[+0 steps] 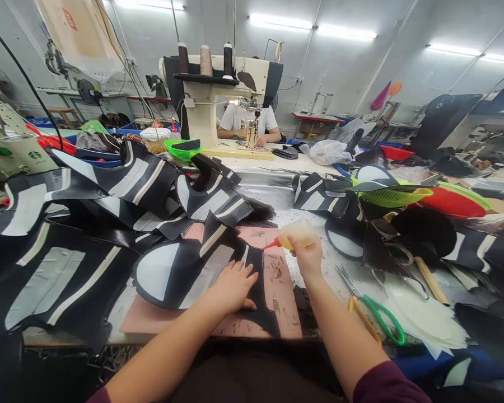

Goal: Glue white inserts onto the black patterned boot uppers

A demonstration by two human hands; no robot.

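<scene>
A black shoe upper piece [180,254] with white and grey patches lies flat on a pink board [285,280]. My left hand [235,285] rests on it, fingers stretched out and spread. In my right hand [308,257] is a squeeze bottle [298,232] of yellowish liquid, tilted sideways. Its red nozzle points left, with the tip at or just above the upper's right edge; whether it touches I cannot tell.
More black upper pieces [63,274] are piled to the left and behind. Scissors with green and orange handles [382,319] and a stack of whitish sheets [424,313] lie to the right. A green basket [390,196] stands beyond. Across the table a person [235,123] sits behind a sewing machine [197,106].
</scene>
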